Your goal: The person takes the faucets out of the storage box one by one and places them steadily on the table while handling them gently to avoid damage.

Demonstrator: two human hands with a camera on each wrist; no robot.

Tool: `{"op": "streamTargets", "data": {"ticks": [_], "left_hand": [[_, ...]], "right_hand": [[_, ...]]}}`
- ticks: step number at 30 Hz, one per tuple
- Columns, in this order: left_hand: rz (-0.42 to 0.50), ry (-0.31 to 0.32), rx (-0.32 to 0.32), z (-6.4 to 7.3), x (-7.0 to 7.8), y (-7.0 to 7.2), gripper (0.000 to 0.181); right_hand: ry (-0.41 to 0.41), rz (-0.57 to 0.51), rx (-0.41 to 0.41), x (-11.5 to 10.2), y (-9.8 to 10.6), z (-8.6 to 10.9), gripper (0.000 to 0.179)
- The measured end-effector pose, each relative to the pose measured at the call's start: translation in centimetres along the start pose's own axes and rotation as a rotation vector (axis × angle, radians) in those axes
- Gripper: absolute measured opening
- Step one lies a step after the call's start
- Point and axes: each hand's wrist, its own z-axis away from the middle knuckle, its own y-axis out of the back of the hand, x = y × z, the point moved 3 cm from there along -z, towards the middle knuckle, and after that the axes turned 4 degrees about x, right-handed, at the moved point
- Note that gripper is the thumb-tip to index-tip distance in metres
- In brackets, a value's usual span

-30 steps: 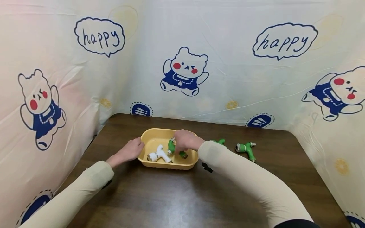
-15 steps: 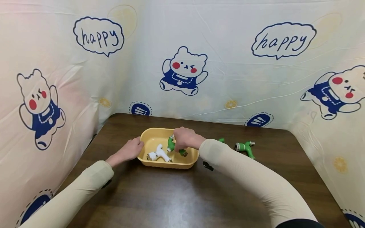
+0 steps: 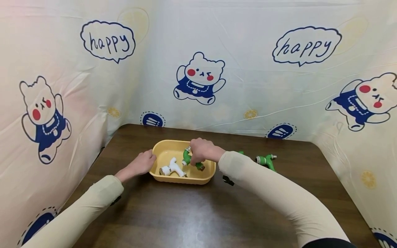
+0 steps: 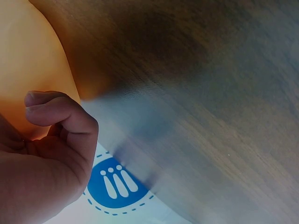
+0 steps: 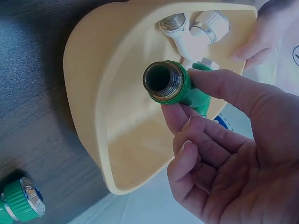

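A yellow plastic basin stands on the table, and my left hand grips its left rim with curled fingers. My right hand pinches a green tap between thumb and fingers over the basin's right part. In the right wrist view, the threaded metal end of this green tap faces the camera. A white tap lies on the basin floor, left of the green one. Whether the green tap touches the floor, I cannot tell.
On the brown table, another green tap lies right of the basin. A third green piece is mostly hidden behind my right sleeve. Patterned cloth surrounds the table's back and sides.
My right hand and the green tap have shifted up very slightly, and the right sleeve covers more of the green piece behind it. My left hand keeps its place on the rim.
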Motion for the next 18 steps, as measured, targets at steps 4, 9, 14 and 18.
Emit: {"op": "streamTargets", "data": {"ticks": [4, 9, 14, 18], "left_hand": [[0.006, 0.006, 0.000, 0.4, 0.4, 0.1, 0.038], [0.008, 0.015, -0.001, -0.6, -0.8, -0.2, 0.037], [0.015, -0.002, -0.011, 0.2, 0.4, 0.3, 0.039], [0.024, -0.022, -0.021, 2.2, 3.0, 1.5, 0.045]], "right_hand": [[-0.005, 0.012, 0.009, 0.0, 0.1, 0.2, 0.025], [0.000, 0.012, 0.022, -0.1, 0.4, 0.8, 0.025], [0.001, -0.001, 0.035, 0.0, 0.7, 1.4, 0.027], [0.005, -0.003, 0.039, 0.3, 0.7, 1.8, 0.031]]}}
